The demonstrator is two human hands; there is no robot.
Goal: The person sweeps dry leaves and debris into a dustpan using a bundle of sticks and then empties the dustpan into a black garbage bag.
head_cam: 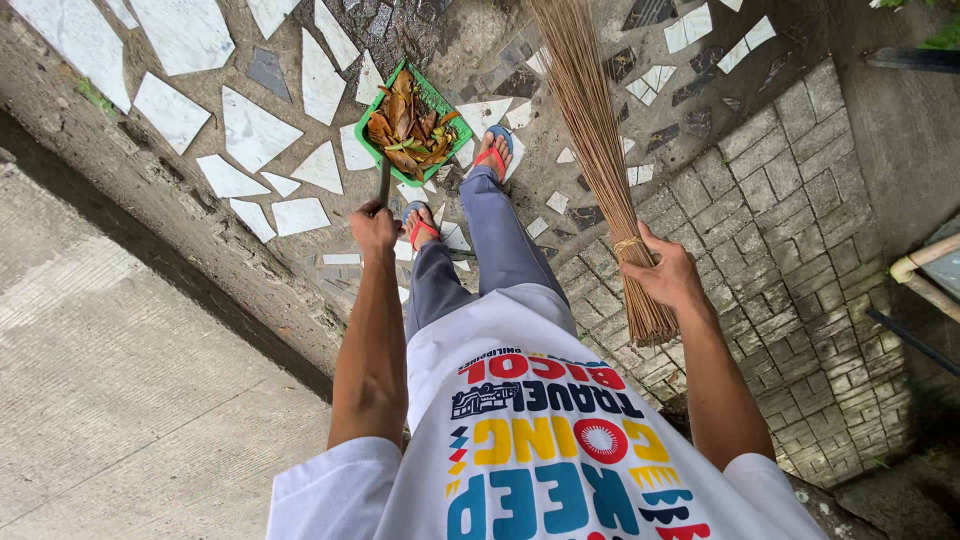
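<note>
My left hand (pixel 376 228) grips the dark handle of a green dustpan (pixel 368 130), which hangs just ahead of my feet and holds a heap of dry brown leaves (pixel 408 125). My right hand (pixel 665 270) is closed around a stick broom (pixel 598 140) near its bound end. The bristles fan out forward, towards the top of the view. Both arms are stretched out in front of my white printed shirt. My feet are in red and blue flip-flops (pixel 420 225) on the paving.
The ground under me is mosaic paving of white and grey stone shards (pixel 250 130). A grey brick strip (pixel 790 220) runs on the right, a raised concrete kerb and slab (pixel 120 360) on the left. Pipes (pixel 925 265) lie at the right edge.
</note>
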